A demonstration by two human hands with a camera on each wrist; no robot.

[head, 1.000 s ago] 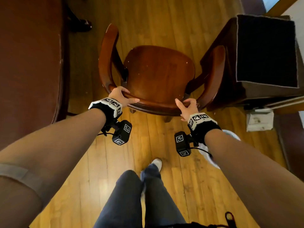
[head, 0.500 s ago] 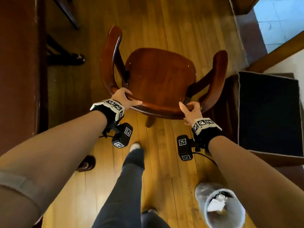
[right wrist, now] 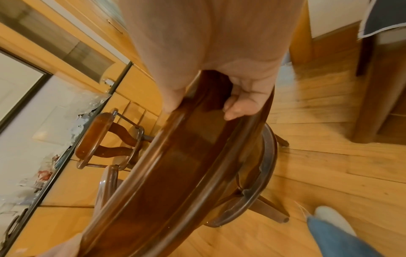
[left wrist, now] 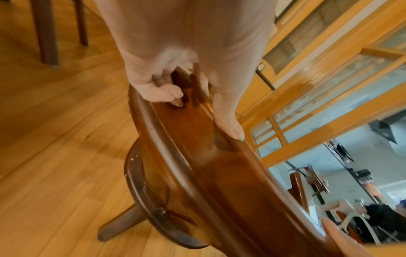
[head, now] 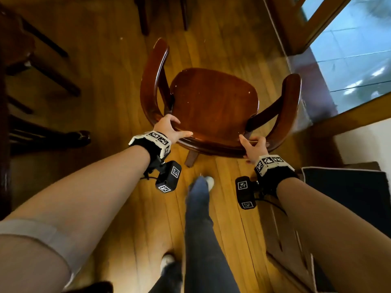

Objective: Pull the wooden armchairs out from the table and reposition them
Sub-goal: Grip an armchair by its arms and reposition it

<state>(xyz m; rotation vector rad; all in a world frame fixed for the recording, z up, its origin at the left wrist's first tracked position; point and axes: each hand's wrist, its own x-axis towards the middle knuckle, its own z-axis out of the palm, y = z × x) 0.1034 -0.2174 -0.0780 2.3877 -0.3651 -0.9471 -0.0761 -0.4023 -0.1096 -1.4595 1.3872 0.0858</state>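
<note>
A dark wooden armchair [head: 213,104] with a curved back rail and two armrests stands on the plank floor, its seat facing away from me. My left hand [head: 171,127] grips the left part of the back rail. In the left wrist view its fingers [left wrist: 162,92] curl under the rail and the thumb lies along the top. My right hand [head: 255,143] grips the right part of the same rail [right wrist: 186,156], with its fingers [right wrist: 239,104] wrapped underneath. One rear leg [head: 191,159] shows below the seat.
Dark furniture legs [head: 53,81] stand at the left and more legs [head: 146,15] at the top. A doorway with a tiled floor [head: 349,49] opens at the upper right. A dark-topped stand [head: 349,187] sits close on the right. My legs [head: 198,218] are behind the chair.
The chair and I have moved away from the table on the left toward the doorway. The dark-topped stand has slid to the lower right of view. Both hands keep their grip.
</note>
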